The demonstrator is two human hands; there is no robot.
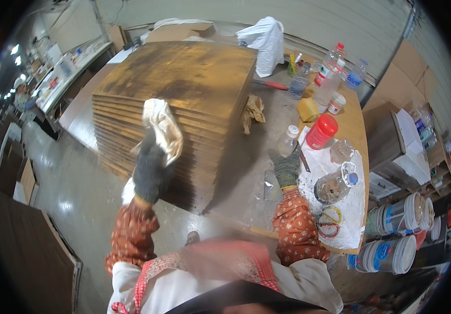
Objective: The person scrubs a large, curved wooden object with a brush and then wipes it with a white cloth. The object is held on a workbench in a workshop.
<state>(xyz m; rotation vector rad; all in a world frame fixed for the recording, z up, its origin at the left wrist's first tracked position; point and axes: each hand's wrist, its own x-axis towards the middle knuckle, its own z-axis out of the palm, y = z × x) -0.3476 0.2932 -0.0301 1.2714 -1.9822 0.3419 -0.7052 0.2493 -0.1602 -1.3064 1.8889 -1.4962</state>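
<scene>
My left hand (151, 172), in a dark grey glove, grips a crumpled white cloth (167, 131) against the front edge of a tall stack of brown boards (183, 73). The top board is yellowish with dark smudges. To the right, my gloved right hand (286, 171) is closed around the lower part of a small clear bottle (288, 140) with a white cap. A dark narrow blade-like tool (304, 161) lies just beside that hand. Close by are a red canister (322, 132), a yellow sponge-like block (307, 110) and a white jar (336, 103).
Several plastic bottles (300, 82) stand at the table's back right. A cut bottle with a blue cap (333, 187) and scissors (330, 220) rest on white sheeting. A brown crumpled cloth (253, 112) lies beside the stack. Buckets (387, 255) stand at right; a person (21, 94) is far left.
</scene>
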